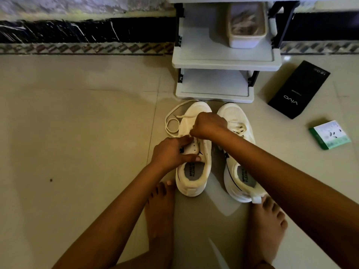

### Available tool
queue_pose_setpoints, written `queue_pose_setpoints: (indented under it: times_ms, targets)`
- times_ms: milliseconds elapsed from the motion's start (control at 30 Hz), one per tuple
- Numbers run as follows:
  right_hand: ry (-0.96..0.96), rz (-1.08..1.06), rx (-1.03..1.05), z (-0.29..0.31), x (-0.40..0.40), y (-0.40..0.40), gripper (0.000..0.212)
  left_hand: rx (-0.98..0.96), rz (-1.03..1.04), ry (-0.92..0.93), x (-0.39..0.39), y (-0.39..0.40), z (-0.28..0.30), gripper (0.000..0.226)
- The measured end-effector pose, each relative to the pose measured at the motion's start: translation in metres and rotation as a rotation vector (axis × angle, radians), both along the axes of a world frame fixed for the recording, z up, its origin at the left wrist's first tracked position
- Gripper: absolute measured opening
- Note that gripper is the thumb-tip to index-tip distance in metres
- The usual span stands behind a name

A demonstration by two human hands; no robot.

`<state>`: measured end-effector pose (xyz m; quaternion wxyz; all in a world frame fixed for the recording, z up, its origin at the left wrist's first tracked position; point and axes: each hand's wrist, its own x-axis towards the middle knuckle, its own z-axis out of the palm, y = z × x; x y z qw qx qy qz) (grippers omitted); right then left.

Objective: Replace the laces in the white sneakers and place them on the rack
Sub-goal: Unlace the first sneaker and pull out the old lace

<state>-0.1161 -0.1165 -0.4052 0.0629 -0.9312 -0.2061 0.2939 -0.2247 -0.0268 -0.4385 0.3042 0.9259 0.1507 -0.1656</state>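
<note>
Two bare feet point(161, 210) rest on the tiled floor point(77, 133) nearest the camera, one on each side of a pair of white sneakers. The right sneaker point(236, 152) stands with its lace threaded, its heel just beside the right foot. On the left sneaker point(194, 171), the left hand point(171, 152) grips the eyelet flap, thumb stretched across the shoe's opening and fingers curled over the tongue area. Just beyond, the right hand point(208, 125) is clenched above the same shoe, fingers pinching what appears to be a lace end at the eyelets. A loose white lace point(172, 123) loops on the floor beside that sneaker's toe. Further off stands the white rack point(223, 63), a small basket point(246, 26) on its shelf. To the right lie a black box point(299, 90) and a green-edged packet point(329, 134).
</note>
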Motion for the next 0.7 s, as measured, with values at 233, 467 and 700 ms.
queue_pose_setpoints:
  times_ms: [233, 467, 700]
  targets:
    - [-0.361, 0.350, -0.139, 0.003, -0.006, -0.012, 0.027, -0.028, 0.009, -0.014, -0.001, 0.000, -0.002, 0.072]
    - [0.171, -0.022, 0.250, 0.016, 0.005, -0.005, 0.025, -0.021, 0.001, -0.018, -0.001, 0.001, -0.003, 0.069]
    - [-0.139, 0.280, 0.001, 0.023, -0.004, -0.006, 0.044, -0.005, 0.003, -0.022, -0.002, 0.000, -0.001, 0.063]
